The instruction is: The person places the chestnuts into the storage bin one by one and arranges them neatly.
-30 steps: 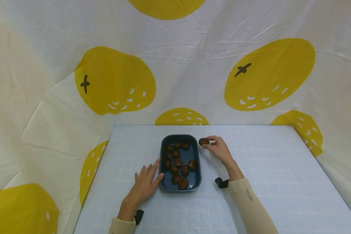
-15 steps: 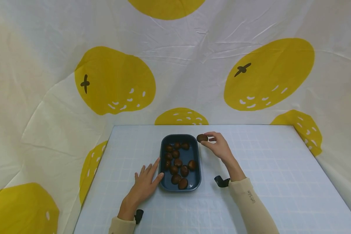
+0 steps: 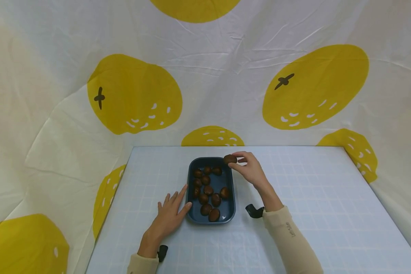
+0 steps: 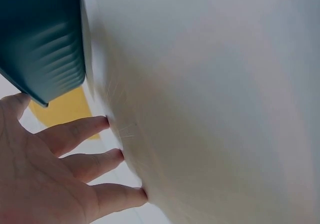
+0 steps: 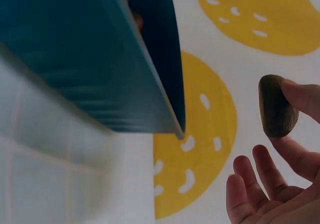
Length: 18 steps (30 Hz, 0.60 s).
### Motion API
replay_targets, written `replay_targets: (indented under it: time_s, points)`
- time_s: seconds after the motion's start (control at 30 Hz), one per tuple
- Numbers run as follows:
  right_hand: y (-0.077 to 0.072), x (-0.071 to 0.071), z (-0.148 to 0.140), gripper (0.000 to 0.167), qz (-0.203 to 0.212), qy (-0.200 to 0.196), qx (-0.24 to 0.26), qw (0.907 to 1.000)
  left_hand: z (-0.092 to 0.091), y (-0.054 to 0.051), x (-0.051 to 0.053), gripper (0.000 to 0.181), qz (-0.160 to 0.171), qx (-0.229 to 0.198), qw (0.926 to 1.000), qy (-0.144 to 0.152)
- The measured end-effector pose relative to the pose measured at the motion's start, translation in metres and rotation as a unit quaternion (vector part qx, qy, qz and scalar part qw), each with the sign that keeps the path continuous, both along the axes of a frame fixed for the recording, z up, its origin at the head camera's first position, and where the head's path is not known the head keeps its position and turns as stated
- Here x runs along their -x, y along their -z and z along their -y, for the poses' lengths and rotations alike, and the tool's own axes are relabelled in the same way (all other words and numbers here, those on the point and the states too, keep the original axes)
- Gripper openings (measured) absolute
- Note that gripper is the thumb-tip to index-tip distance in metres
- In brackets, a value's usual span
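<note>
Between thumb and fingertips my right hand [image 3: 250, 167] pinches a brown chestnut [image 3: 230, 159], above the far right corner of a dark blue tray [image 3: 228, 213]. In the right wrist view the chestnut [image 5: 276, 107] is held clear of the tray wall [image 5: 75, 69]. Several glossy chestnuts [image 3: 208, 190] lie in the tray, mostly along its left side and near end. My left hand [image 3: 169, 219] has its fingers spread at the tray's left side, thumb and index finger at the rim. Other fingertips of the left hand [image 4: 55, 169] touch the tabletop in the left wrist view.
The tray stands on a table [image 3: 311, 198] covered with a pale checked cloth. Behind it hangs a white curtain [image 3: 222, 95] with large yellow fruit prints. Black wrist straps or mounts [image 3: 254, 211] show at both wrists.
My right hand has moved left and slightly away from me, carrying the chestnut from beside the tray to over its far right corner. The left hand has stayed still.
</note>
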State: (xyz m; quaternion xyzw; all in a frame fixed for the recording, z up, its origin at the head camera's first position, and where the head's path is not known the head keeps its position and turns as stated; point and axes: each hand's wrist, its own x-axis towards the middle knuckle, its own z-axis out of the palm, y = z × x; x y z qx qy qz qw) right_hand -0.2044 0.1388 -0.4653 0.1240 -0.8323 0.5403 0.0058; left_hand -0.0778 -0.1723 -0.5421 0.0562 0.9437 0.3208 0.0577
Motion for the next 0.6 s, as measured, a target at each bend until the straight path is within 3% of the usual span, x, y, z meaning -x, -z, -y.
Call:
replay_targets:
  time_s: [0.6]
  points:
    - [-0.003,-0.003,0.042,0.04,0.018,-0.044,0.03,0.9984,0.002,0.004,0.001,0.067,-0.002,-0.006,1.0,-0.003]
